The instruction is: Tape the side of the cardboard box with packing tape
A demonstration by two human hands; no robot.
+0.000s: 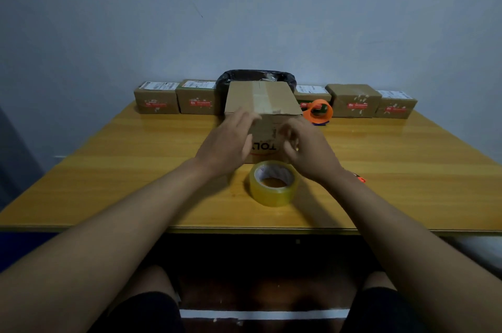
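Note:
A brown cardboard box (262,100) stands in the middle of the wooden table (135,169), with a strip of tape running over its top and printed letters on its near side. My left hand (228,142) lies flat against the near left of the box, fingers spread. My right hand (307,148) is at the near right side, fingers curled and blurred; I cannot tell whether it pinches anything. A roll of clear yellowish packing tape (274,183) lies flat on the table just in front of the box, between my wrists, untouched.
An orange tape dispenser (319,111) sits right of the box. Several small labelled parcels (156,99) line the table's far edge against the wall, with a black-lined bin (256,77) behind the box. A small orange object (360,179) pokes out by my right wrist.

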